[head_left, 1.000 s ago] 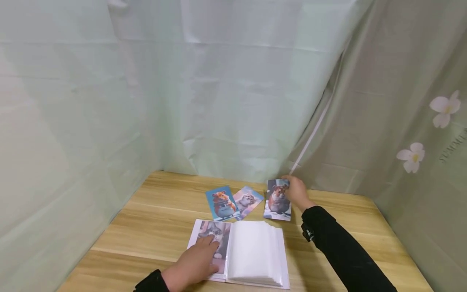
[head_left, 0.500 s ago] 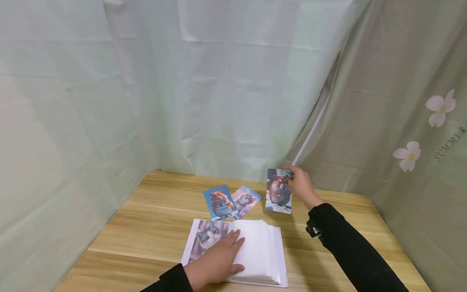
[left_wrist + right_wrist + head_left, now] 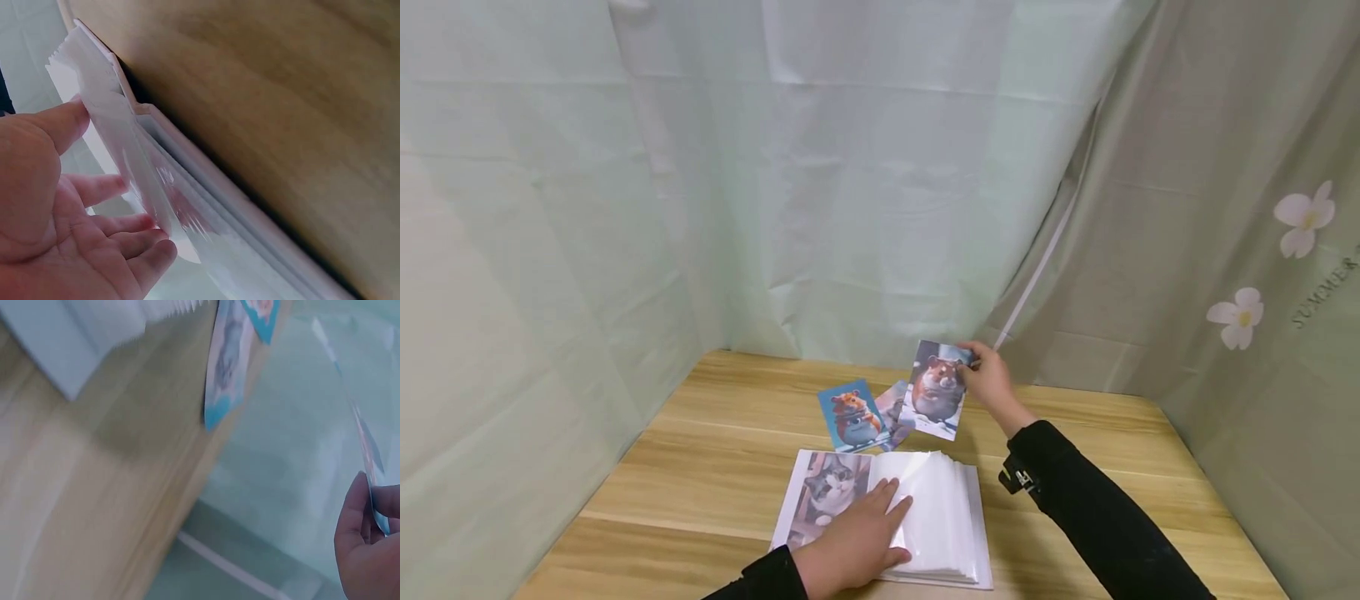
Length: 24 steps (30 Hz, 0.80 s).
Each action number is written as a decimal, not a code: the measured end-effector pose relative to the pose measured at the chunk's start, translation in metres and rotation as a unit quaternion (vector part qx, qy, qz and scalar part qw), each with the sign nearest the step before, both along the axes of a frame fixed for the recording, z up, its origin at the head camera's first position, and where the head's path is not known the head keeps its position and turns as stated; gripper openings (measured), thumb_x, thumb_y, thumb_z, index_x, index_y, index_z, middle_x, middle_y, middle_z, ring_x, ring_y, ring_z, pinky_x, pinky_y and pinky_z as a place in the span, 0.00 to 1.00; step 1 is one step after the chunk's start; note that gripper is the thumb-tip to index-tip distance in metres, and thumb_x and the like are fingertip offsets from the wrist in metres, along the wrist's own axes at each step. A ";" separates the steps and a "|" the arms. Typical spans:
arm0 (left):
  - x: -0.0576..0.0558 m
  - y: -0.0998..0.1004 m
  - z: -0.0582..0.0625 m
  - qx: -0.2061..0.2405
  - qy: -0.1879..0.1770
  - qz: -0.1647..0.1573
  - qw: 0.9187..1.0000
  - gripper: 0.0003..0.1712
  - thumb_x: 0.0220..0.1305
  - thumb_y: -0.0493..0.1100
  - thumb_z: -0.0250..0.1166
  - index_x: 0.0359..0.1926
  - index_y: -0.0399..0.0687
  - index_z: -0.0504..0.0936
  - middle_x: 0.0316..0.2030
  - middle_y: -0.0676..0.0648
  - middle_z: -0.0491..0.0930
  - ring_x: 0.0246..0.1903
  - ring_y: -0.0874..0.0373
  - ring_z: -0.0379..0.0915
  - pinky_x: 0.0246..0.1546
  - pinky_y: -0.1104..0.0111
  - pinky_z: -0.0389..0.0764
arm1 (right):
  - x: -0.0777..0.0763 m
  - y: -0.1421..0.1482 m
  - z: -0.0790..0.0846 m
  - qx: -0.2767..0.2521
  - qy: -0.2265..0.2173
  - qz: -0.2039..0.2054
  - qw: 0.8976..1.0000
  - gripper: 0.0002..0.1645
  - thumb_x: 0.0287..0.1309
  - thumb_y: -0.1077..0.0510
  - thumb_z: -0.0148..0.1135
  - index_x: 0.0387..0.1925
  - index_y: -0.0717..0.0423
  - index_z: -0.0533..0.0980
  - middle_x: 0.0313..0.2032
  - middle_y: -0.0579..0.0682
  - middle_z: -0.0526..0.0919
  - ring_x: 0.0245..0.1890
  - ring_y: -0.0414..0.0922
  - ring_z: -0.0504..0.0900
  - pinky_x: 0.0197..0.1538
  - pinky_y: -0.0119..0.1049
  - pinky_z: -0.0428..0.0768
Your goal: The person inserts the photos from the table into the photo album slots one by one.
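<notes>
Lying open on the wooden table [image 3: 662, 475], the photo album [image 3: 794, 500] shows a cat photo [image 3: 833, 483] at left, its lower right hidden by the left hand [image 3: 855, 535], which rests with fingers extended on the plastic sleeves [image 3: 932, 512]. Beyond, a blue hamster card [image 3: 853, 417] overlaps a kitten card [image 3: 891, 404], itself partly hidden behind the brown hamster card [image 3: 936, 392], pinched above the table by the right hand [image 3: 991, 383], between thumb and fingers. Far right, the curtain [image 3: 1180, 250] reads "SUMMER", a further mark cut off by the edge.
</notes>
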<state>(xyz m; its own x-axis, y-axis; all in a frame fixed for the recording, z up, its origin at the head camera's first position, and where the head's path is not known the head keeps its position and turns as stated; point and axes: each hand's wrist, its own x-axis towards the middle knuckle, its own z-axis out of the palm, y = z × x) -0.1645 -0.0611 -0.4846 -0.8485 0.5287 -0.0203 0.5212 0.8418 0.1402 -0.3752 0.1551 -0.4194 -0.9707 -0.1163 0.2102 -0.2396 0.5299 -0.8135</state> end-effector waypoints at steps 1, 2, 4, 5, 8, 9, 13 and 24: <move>0.000 0.000 -0.001 -0.001 0.003 0.000 1.000 0.40 0.66 0.65 0.61 0.71 0.46 0.70 0.71 0.37 0.64 0.71 0.43 0.60 0.67 0.58 0.68 | 0.000 -0.004 -0.002 -0.013 -0.005 -0.003 1.000 0.24 0.63 0.69 0.61 0.61 0.58 0.76 0.44 0.61 0.77 0.35 0.51 0.78 0.29 0.35 0.76; 0.000 0.000 -0.002 -0.001 0.006 0.000 1.000 0.40 0.66 0.65 0.61 0.71 0.46 0.71 0.71 0.37 0.64 0.70 0.43 0.61 0.67 0.57 0.68 | 0.000 -0.007 -0.005 -0.024 -0.008 -0.008 1.000 0.24 0.63 0.69 0.62 0.61 0.58 0.77 0.44 0.61 0.77 0.36 0.52 0.78 0.29 0.34 0.77; 0.001 -0.001 -0.003 0.001 0.012 0.001 1.000 0.40 0.66 0.65 0.61 0.70 0.46 0.71 0.71 0.37 0.64 0.70 0.43 0.61 0.67 0.57 0.69 | 0.000 -0.014 -0.011 -0.051 -0.010 -0.016 0.999 0.24 0.62 0.70 0.62 0.60 0.60 0.77 0.43 0.61 0.77 0.36 0.52 0.78 0.29 0.34 0.77; 0.001 -0.001 -0.004 0.002 0.019 0.000 1.000 0.40 0.66 0.64 0.62 0.70 0.46 0.71 0.70 0.37 0.65 0.70 0.43 0.61 0.66 0.57 0.69 | -0.001 -0.016 -0.014 -0.066 -0.010 -0.020 0.998 0.24 0.62 0.70 0.62 0.60 0.61 0.77 0.43 0.62 0.77 0.36 0.51 0.78 0.29 0.33 0.78; 0.001 0.000 -0.005 0.005 0.026 0.000 1.000 0.40 0.66 0.64 0.62 0.69 0.45 0.72 0.70 0.36 0.65 0.70 0.43 0.62 0.66 0.57 0.70 | 0.000 -0.024 -0.023 -0.105 -0.011 -0.032 0.994 0.25 0.61 0.72 0.62 0.60 0.63 0.76 0.42 0.63 0.77 0.35 0.50 0.77 0.30 0.32 0.80; 0.001 0.000 -0.005 0.006 0.026 0.000 1.000 0.40 0.66 0.64 0.62 0.70 0.45 0.72 0.70 0.36 0.65 0.70 0.43 0.62 0.66 0.57 0.70 | 0.000 -0.026 -0.025 -0.117 -0.014 -0.036 0.992 0.25 0.61 0.72 0.62 0.60 0.63 0.76 0.41 0.63 0.76 0.35 0.49 0.77 0.30 0.33 0.80; 0.003 0.003 -0.003 0.004 0.013 0.006 1.000 0.40 0.66 0.64 0.62 0.70 0.46 0.71 0.71 0.37 0.64 0.70 0.43 0.61 0.66 0.57 0.69 | 0.001 -0.031 -0.035 -0.145 -0.031 -0.051 0.988 0.26 0.60 0.74 0.61 0.61 0.64 0.75 0.43 0.64 0.76 0.35 0.50 0.77 0.33 0.34 0.82; 0.003 0.003 0.000 -0.002 0.017 0.007 1.000 0.39 0.66 0.64 0.62 0.70 0.46 0.72 0.70 0.37 0.65 0.69 0.44 0.62 0.65 0.58 0.70 | 0.003 -0.036 -0.058 -0.156 -0.035 -0.071 0.985 0.25 0.60 0.74 0.61 0.60 0.66 0.75 0.42 0.65 0.75 0.32 0.49 0.77 0.28 0.31 0.79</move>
<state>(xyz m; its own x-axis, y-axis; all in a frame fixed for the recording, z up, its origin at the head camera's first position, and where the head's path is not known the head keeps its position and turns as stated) -0.1614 -0.0578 -0.4849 -0.8561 0.5167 0.0060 0.5136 0.8497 0.1194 -0.3725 0.1190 -0.4769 -0.9859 0.0822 0.1460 -0.1184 0.2754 -0.9540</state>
